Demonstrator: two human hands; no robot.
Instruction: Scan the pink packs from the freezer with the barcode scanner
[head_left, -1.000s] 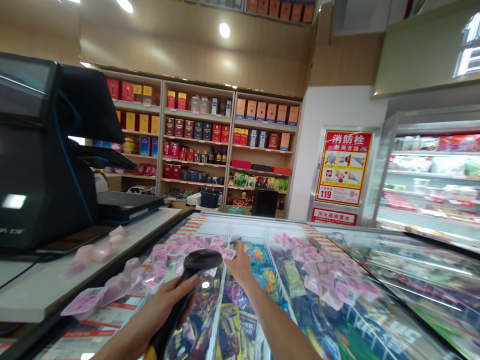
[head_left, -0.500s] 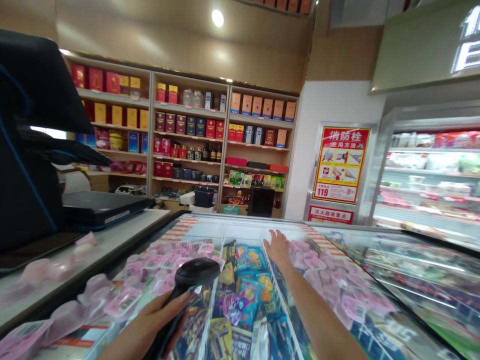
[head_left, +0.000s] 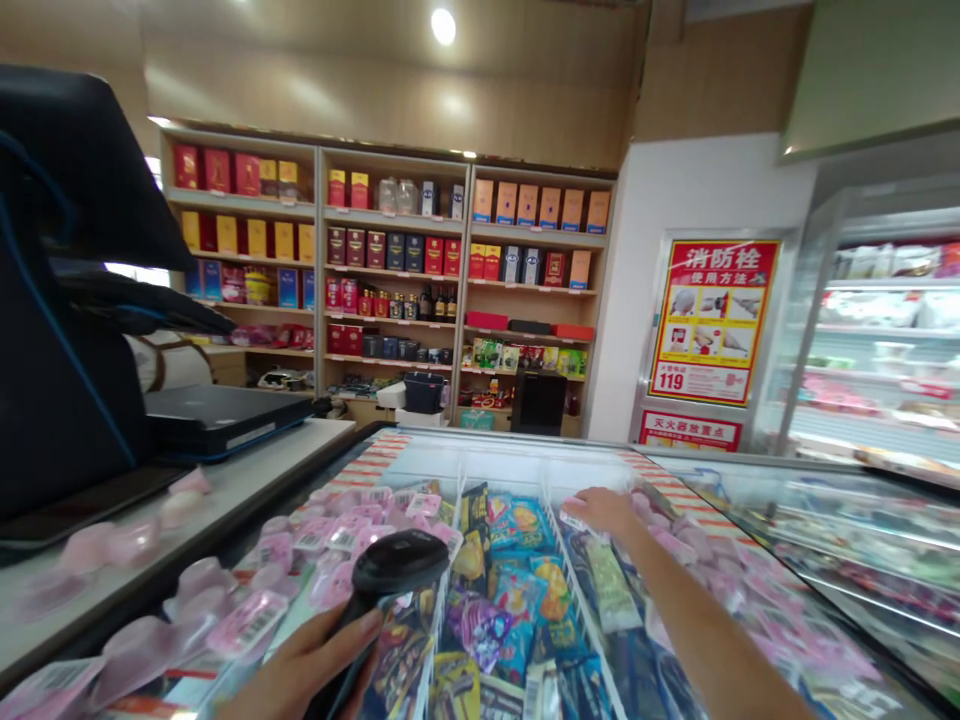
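Observation:
My left hand (head_left: pixel 311 650) is wrapped around the handle of a black barcode scanner (head_left: pixel 397 562), its head tilted forward over the freezer. My right hand (head_left: pixel 606 512) reaches to the far right, its fingers curled over a small pink plastic pack (head_left: pixel 574 514) that shows beneath them. Many similar pink packs with barcode labels (head_left: pixel 349 535) lie on the freezer's left side, and more pink packs (head_left: pixel 694 545) lie beyond my right wrist. Between my hands, blue snack packets (head_left: pixel 517 590) fill a white wire compartment. A pale green packet (head_left: pixel 611 582) lies beneath my right forearm.
A black checkout terminal (head_left: pixel 60 270) stands on the counter (head_left: pixel 311 445) at left, where pink packs line the edge. White wire dividers (head_left: pixel 577 570) split the chest freezer. Behind are shelves of boxes (head_left: pixel 405 250), a red fire-hydrant sign (head_left: pixel 712 320) and a chilled display (head_left: pixel 885 340).
My right hand has gone from spread fingers above the divider to curled fingers over a pink pack, slightly right and lower. My left hand still holds the scanner. The view has shifted a little.

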